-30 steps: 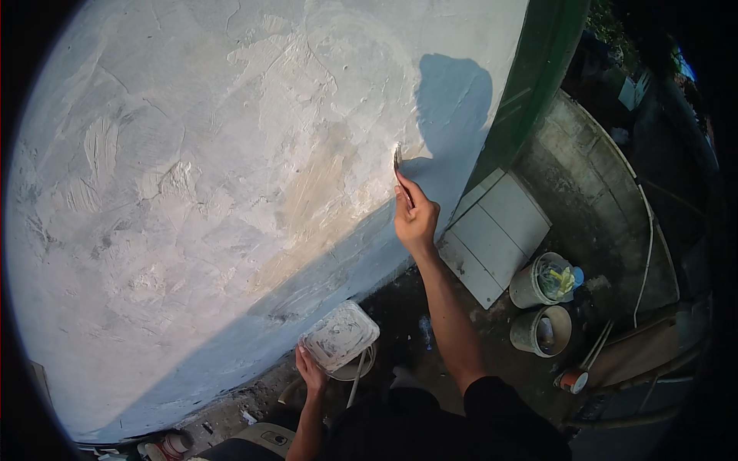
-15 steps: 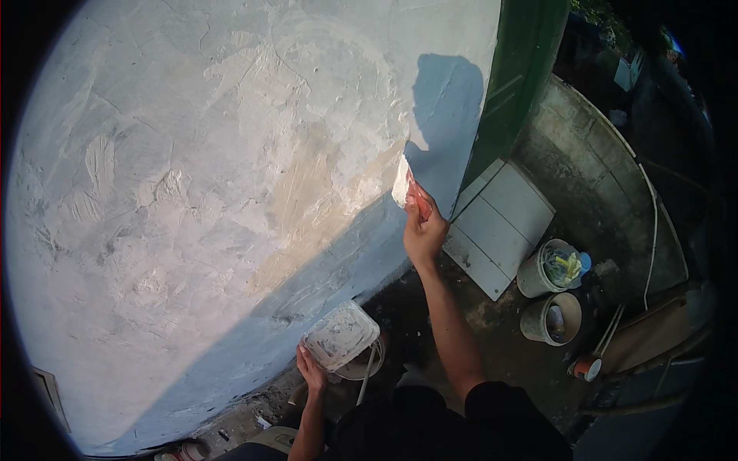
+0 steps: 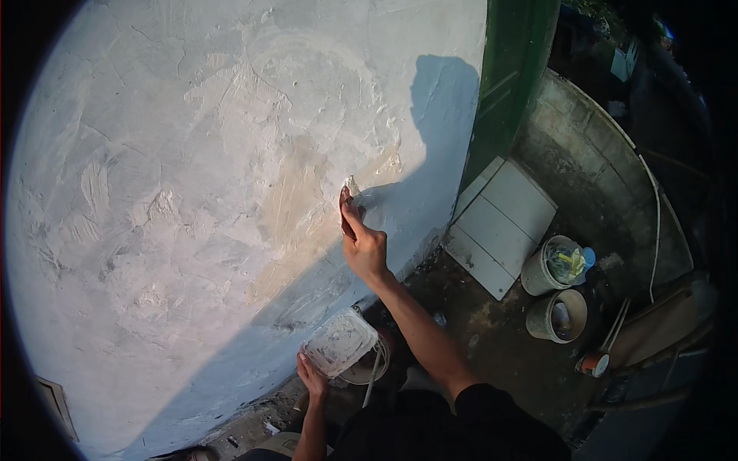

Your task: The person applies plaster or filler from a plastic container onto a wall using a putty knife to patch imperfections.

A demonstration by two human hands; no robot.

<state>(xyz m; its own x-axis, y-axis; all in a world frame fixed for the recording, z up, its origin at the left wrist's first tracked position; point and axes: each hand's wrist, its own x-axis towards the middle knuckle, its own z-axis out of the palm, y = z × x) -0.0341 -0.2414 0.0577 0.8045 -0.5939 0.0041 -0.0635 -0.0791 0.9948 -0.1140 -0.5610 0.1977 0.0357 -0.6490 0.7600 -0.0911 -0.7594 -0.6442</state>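
Observation:
My right hand (image 3: 367,250) is closed around the reddish handle of a putty knife (image 3: 344,209). White filler shows at the blade's tip, which meets the wall (image 3: 200,146) beside a beige patch (image 3: 286,211). Much of the blade is hidden by the handle and fingers. Low on the left, my left hand (image 3: 311,375) grips the edge of a shallow white rectangular tray (image 3: 340,343), its inside smeared with grey and white residue. The wall carries rough, ridged smears of filler, and a dark shadow falls across its lower right part.
Behind the tray stands a bucket (image 3: 367,371) with a stick. To the right, white panels (image 3: 500,227) lie near a green door (image 3: 516,84). Two pails (image 3: 538,278) hold odds and ends. An orange-red can (image 3: 593,364) with sticks sits farther right, before a curved low wall (image 3: 607,161).
My right hand has swept the putty knife left and slightly down across the wall. A fresh dab of filler shows where the blade was. My left hand and the tray have hardly moved.

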